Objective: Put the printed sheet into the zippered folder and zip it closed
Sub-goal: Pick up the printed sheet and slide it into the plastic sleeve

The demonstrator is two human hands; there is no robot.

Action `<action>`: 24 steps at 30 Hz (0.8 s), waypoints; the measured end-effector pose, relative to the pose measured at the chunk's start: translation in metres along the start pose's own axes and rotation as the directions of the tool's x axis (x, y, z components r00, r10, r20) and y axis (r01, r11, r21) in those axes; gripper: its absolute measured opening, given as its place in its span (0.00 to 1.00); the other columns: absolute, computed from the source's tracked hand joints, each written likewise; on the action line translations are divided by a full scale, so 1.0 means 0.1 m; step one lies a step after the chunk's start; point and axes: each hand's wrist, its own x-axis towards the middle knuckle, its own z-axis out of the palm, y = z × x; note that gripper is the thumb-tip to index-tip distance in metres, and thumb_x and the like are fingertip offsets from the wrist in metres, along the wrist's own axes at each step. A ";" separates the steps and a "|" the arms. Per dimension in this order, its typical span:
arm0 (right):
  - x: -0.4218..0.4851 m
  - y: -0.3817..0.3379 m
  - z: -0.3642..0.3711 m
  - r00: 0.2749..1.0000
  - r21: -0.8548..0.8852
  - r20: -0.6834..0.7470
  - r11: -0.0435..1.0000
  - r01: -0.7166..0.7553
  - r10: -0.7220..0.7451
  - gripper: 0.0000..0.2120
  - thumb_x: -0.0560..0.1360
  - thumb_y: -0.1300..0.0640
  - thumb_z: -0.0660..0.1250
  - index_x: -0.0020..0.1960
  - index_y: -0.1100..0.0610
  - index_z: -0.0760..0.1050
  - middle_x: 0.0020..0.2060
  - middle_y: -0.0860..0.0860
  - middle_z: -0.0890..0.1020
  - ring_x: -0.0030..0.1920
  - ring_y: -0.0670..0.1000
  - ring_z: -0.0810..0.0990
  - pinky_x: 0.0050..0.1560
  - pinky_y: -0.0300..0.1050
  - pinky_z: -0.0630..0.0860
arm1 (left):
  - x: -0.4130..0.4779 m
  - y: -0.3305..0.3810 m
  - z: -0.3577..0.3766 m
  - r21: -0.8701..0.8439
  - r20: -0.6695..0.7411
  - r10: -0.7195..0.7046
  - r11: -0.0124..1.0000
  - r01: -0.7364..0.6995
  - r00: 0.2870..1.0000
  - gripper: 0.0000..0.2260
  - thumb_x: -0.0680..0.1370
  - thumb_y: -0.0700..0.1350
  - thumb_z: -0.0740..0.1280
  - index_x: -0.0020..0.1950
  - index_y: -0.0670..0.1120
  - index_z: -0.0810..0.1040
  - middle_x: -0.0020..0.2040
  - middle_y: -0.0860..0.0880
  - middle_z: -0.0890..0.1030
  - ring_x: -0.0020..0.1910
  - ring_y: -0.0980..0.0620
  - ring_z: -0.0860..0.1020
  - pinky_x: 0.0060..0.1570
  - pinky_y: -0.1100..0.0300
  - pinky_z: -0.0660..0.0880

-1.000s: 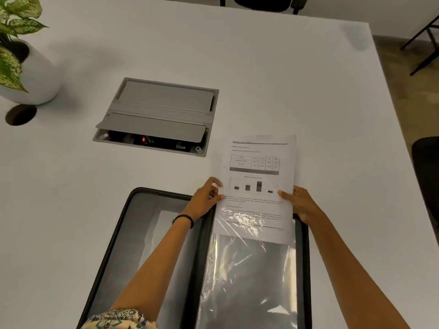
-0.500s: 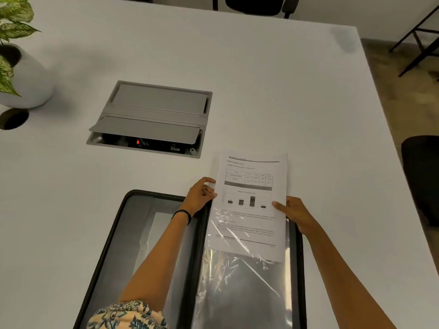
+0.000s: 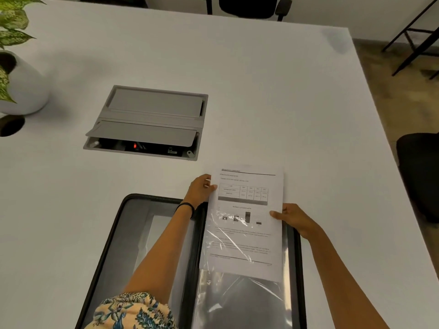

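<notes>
A black zippered folder (image 3: 111,236) lies open flat at the table's near edge, with a clear plastic sleeve (image 3: 240,302) on its right half. The printed sheet (image 3: 247,198), with a table and a bar chart, sits partway inside that sleeve; its top half sticks out past the folder's far edge. My left hand (image 3: 199,188) pinches the sheet's left edge near the top. My right hand (image 3: 294,219) grips its right edge lower down.
A grey cable box (image 3: 149,122) with its near flap raised is set into the white table (image 3: 261,91) beyond the folder. A potted plant (image 3: 16,74) stands at the far left. Black chairs (image 3: 249,5) are at the far side and the right.
The sheet has slid toward me, deeper into the plastic sleeve, with both hands moving along with it.
</notes>
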 end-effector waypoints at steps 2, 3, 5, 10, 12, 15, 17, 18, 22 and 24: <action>-0.01 0.01 -0.03 1.000 -0.017 0.027 1.000 -0.012 0.013 0.17 0.74 0.60 0.67 0.62 0.61 0.73 0.60 0.57 0.79 0.52 0.51 0.80 0.51 0.41 0.79 | 0.00 0.02 0.01 0.018 -0.016 0.026 1.000 -0.025 1.000 0.10 0.76 0.38 0.67 0.56 0.37 0.75 0.54 0.37 0.80 0.49 0.46 0.76 0.53 0.53 0.75; -0.01 0.01 -0.03 1.000 -0.016 0.004 1.000 -0.008 0.008 0.17 0.74 0.59 0.67 0.62 0.61 0.74 0.60 0.57 0.79 0.52 0.52 0.80 0.50 0.41 0.79 | -0.01 0.02 0.01 0.028 -0.001 0.025 0.999 -0.025 1.000 0.09 0.76 0.38 0.67 0.55 0.37 0.75 0.54 0.37 0.80 0.49 0.45 0.77 0.54 0.52 0.76; -0.01 0.00 -0.01 0.996 0.010 -0.093 1.000 0.018 -0.017 0.16 0.74 0.59 0.67 0.61 0.62 0.74 0.59 0.58 0.80 0.50 0.52 0.80 0.50 0.42 0.78 | -0.02 0.01 0.01 0.057 0.036 0.005 0.998 -0.008 0.999 0.10 0.76 0.38 0.68 0.55 0.37 0.75 0.54 0.38 0.80 0.52 0.43 0.77 0.57 0.49 0.77; -0.02 0.01 -0.02 0.995 0.011 -0.096 0.999 0.034 -0.033 0.16 0.74 0.60 0.68 0.60 0.63 0.75 0.58 0.58 0.80 0.52 0.53 0.81 0.57 0.48 0.77 | -0.09 0.01 0.08 0.043 0.048 0.023 0.999 -0.025 0.999 0.10 0.78 0.40 0.65 0.58 0.39 0.73 0.52 0.42 0.79 0.49 0.47 0.76 0.52 0.53 0.77; -0.04 -0.01 -0.07 1.000 -0.048 -0.016 0.999 -0.002 0.001 0.15 0.74 0.59 0.69 0.59 0.61 0.76 0.58 0.57 0.81 0.51 0.51 0.81 0.55 0.44 0.78 | -0.11 0.02 0.12 -0.010 -0.027 0.029 1.000 -0.029 0.999 0.11 0.78 0.41 0.65 0.59 0.40 0.73 0.50 0.44 0.78 0.47 0.48 0.76 0.48 0.57 0.74; -0.04 -0.05 -0.12 0.999 -0.106 0.022 0.994 -0.040 0.042 0.13 0.73 0.59 0.69 0.57 0.60 0.78 0.56 0.57 0.81 0.51 0.51 0.81 0.54 0.44 0.79 | -0.12 0.00 0.16 -0.017 -0.095 0.038 0.999 -0.040 0.995 0.10 0.78 0.40 0.65 0.58 0.42 0.74 0.48 0.45 0.78 0.46 0.49 0.76 0.48 0.58 0.74; -0.02 -0.08 -0.11 0.999 -0.113 -0.031 0.993 -0.044 0.040 0.14 0.74 0.59 0.69 0.58 0.62 0.77 0.56 0.57 0.81 0.55 0.56 0.80 0.60 0.51 0.76 | -0.13 -0.03 0.18 0.009 -0.097 0.040 0.999 -0.039 0.994 0.10 0.77 0.41 0.66 0.58 0.42 0.75 0.47 0.46 0.78 0.46 0.49 0.76 0.49 0.57 0.74; 0.00 -0.10 -0.09 0.997 -0.097 -0.069 0.995 -0.040 0.033 0.14 0.74 0.60 0.68 0.59 0.63 0.76 0.57 0.58 0.80 0.56 0.58 0.79 0.61 0.53 0.75 | -0.14 -0.05 0.19 0.018 -0.094 0.045 0.999 -0.043 0.995 0.10 0.77 0.40 0.66 0.57 0.42 0.75 0.47 0.47 0.78 0.45 0.50 0.76 0.48 0.57 0.74; 0.02 -0.12 -0.01 0.986 -0.042 -0.164 0.999 -0.013 0.006 0.15 0.75 0.62 0.66 0.62 0.65 0.74 0.60 0.61 0.79 0.57 0.59 0.78 0.60 0.53 0.75 | -0.18 -0.10 0.21 0.026 -0.056 0.048 0.999 -0.047 0.997 0.08 0.77 0.39 0.66 0.56 0.42 0.75 0.46 0.47 0.78 0.45 0.50 0.76 0.48 0.59 0.74; 0.02 -0.12 -0.01 0.991 -0.057 -0.134 0.998 -0.017 0.010 0.16 0.75 0.63 0.67 0.61 0.65 0.74 0.60 0.61 0.78 0.57 0.58 0.78 0.61 0.52 0.75 | -0.20 -0.12 0.20 0.000 -0.044 0.035 0.999 -0.035 0.998 0.09 0.77 0.39 0.66 0.57 0.42 0.74 0.47 0.46 0.78 0.46 0.49 0.76 0.47 0.58 0.74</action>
